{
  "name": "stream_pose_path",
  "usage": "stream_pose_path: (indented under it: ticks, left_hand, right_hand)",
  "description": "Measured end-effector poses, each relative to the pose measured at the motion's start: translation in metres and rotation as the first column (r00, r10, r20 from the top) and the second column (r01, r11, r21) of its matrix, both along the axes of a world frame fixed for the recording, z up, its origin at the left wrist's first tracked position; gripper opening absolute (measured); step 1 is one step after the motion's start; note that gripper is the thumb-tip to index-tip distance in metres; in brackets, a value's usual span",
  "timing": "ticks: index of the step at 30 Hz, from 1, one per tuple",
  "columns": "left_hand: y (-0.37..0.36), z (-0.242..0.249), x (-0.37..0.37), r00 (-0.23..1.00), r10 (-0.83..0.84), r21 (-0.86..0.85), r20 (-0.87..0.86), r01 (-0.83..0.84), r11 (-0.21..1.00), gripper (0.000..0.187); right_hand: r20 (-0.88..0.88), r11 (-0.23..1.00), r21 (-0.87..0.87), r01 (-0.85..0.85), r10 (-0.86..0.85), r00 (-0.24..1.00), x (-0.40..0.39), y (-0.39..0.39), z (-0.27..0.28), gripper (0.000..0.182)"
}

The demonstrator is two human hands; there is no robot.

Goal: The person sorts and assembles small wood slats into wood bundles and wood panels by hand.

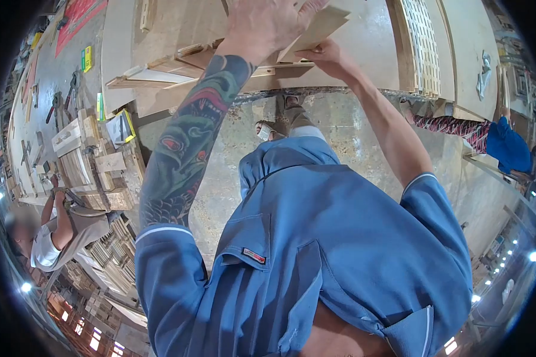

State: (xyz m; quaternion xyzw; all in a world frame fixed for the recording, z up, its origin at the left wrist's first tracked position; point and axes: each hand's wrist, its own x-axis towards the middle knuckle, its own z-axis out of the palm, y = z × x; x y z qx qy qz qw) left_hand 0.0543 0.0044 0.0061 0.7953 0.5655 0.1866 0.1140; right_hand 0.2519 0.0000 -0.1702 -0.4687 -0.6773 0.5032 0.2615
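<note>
A thin, pale wooden board stands tilted over the worktable at the top of the head view. My right hand pinches its lower right edge between thumb and fingers. Over the board's left side reaches my left hand, at the end of a tattooed forearm. Its thumb points toward the board, but the frame's top edge cuts off its other fingers, so its grip is hidden. Below and left of that hand lie several narrow wooden strips at the table's front edge.
Slatted wooden panels stand on the table to the right. Pliers-like tools and yellow packets lie on the left table. A co-worker bends there; another person in blue is at far right.
</note>
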Motion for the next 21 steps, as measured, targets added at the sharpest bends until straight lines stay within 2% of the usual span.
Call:
stream_pose_path:
  ticks: [2,3,4,6,7,8,9,10,11,12,13,14,16,19,20,21]
  left_hand:
    - [0.001,-0.003,-0.002,0.999,-0.004,-0.004,0.044,0.004,1.0,0.067]
    - [0.003,-0.003,-0.002,0.999,0.014,-0.024,0.05,-0.013,1.0,0.068]
    - [0.003,-0.002,-0.002,0.998,0.031,-0.045,0.056,-0.029,0.999,0.068]
    - [0.005,0.002,-0.003,0.998,0.019,-0.095,0.065,-0.013,0.995,0.064]
    - [0.009,0.004,-0.004,0.997,0.004,-0.136,0.076,0.006,0.991,0.061]
    - [0.014,0.001,-0.003,0.997,0.011,-0.13,0.071,-0.002,0.991,0.061]
    - [0.015,-0.008,0.004,0.991,-0.125,0.069,0.043,0.122,0.99,0.063]
    - [0.015,-0.015,0.012,0.967,-0.255,0.254,-0.008,0.249,0.935,0.064]
    - [0.014,-0.014,0.027,0.969,-0.248,0.257,-0.006,0.241,0.936,0.064]
    - [0.007,-0.01,0.044,0.982,-0.176,0.042,-0.061,0.179,0.983,0.062]
    - [0.001,-0.007,0.054,0.985,-0.11,-0.178,-0.131,0.086,0.98,0.061]
    - [0.002,-0.01,0.054,0.986,-0.096,-0.172,-0.139,0.071,0.982,0.061]
    - [-0.001,-0.017,0.051,0.995,-0.068,-0.015,-0.077,0.067,0.998,0.061]
    - [-0.001,-0.014,0.051,0.996,-0.042,0.006,-0.076,0.043,0.999,0.063]
    - [-0.001,-0.012,0.05,0.995,-0.037,0.009,-0.093,0.038,0.999,0.063]
    - [-0.001,-0.01,0.05,0.999,-0.025,0.011,-0.024,0.025,1.0,0.064]
  right_hand:
    - [0.121,0.999,0.027,-0.032,0.028,0.992,-0.013,-0.013,0.019,0.026]
    - [0.061,0.989,0.141,-0.051,0.043,0.997,-0.014,-0.016,0.025,0.024]
    - [0.062,0.99,0.129,-0.052,0.045,0.997,-0.015,-0.019,0.022,0.024]
    - [0.256,0.956,0.262,-0.132,0.063,0.965,-0.019,-0.018,0.019,0.023]
    - [0.251,0.956,0.262,-0.135,0.067,0.966,-0.02,-0.018,0.022,0.023]
    - [0.323,0.956,0.233,-0.176,0.095,0.942,-0.02,-0.017,0.027,0.023]
    - [0.393,0.957,0.194,-0.213,0.123,0.911,-0.019,-0.015,0.029,0.024]
    - [0.392,0.958,0.187,-0.216,0.129,0.911,-0.014,-0.018,0.008,0.024]
    - [0.211,0.952,0.253,-0.171,0.118,0.97,-0.007,-0.02,-0.029,0.033]
    - [0.023,0.944,0.308,-0.119,0.118,0.993,-0.001,-0.016,-0.049,0.043]
    - [-0.003,0.991,0.016,-0.132,0.132,0.991,-0.011,-0.02,0.018,0.049]
    - [-0.009,0.989,0.023,-0.146,0.146,0.989,-0.013,-0.007,0.017,0.049]
    - [-0.054,0.994,0.088,-0.072,0.077,0.996,-0.012,0.018,0.011,0.045]
    - [-0.15,0.98,0.191,0.052,-0.023,0.988,-0.017,0.071,-0.001,0.039]
    - [0.239,0.93,0.337,-0.144,0.064,0.969,-0.038,0.095,-0.01,0.045]
    - [0.598,0.844,0.391,-0.366,0.069,0.798,-0.071,0.116,-0.016,0.051]
